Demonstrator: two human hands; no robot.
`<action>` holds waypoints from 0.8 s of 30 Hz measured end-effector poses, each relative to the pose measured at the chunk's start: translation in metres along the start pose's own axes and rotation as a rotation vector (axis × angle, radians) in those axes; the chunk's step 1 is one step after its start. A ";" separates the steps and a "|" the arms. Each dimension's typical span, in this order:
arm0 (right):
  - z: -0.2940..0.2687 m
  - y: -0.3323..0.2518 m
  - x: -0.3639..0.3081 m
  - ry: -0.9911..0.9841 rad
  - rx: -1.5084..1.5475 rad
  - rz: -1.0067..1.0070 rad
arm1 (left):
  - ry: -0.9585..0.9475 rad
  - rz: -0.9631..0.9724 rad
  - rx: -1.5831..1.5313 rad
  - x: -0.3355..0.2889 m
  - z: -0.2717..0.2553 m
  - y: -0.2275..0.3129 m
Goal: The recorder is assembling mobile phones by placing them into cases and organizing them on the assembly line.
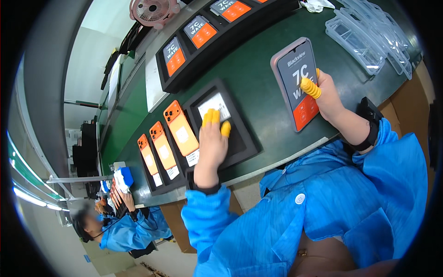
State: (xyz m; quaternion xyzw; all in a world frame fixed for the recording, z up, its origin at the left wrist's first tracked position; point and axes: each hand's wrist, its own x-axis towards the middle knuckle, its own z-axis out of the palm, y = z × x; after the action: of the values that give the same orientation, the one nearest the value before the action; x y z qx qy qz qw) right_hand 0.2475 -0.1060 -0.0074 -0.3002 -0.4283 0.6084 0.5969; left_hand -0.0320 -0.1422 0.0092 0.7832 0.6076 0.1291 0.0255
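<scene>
My right hand [330,99], with yellow finger cots, grips a smartphone [295,69] by its right edge. The phone is tilted, its screen side with a grey and orange printed film turned up, and a pinkish rim shows along its side. My left hand [212,145], also in yellow finger cots, reaches over a black foam tray [244,145]. Its fingertips rest on a white printed label [217,105] in the tray's recess, with the fingers stretched out. Left of that hand, an orange phone [180,127] lies back up in the tray, a white label at its lower end.
Two more orange phones [162,147] lie farther left. A long black tray [203,53] with several grey-and-orange-faced phones stands at the back of the green table [249,83]. Clear plastic trays [364,41] are stacked at the far right. A co-worker in blue [134,231] sits at left.
</scene>
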 end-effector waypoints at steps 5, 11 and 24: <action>-0.001 -0.002 -0.007 0.113 0.072 0.198 | 0.216 -0.011 -0.330 0.002 -0.011 0.055; 0.046 -0.006 -0.021 -0.128 0.037 0.092 | 0.179 -0.282 -1.236 -0.024 0.019 0.114; -0.136 -0.077 0.036 0.682 -1.902 -0.464 | 0.400 -0.542 -0.307 -0.040 0.005 0.016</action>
State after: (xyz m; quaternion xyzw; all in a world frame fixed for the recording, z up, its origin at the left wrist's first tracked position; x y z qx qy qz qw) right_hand 0.3988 -0.0547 0.0037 -0.7137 -0.5875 -0.2282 0.3055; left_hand -0.0244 -0.1839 0.0008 0.5403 0.7595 0.3579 0.0569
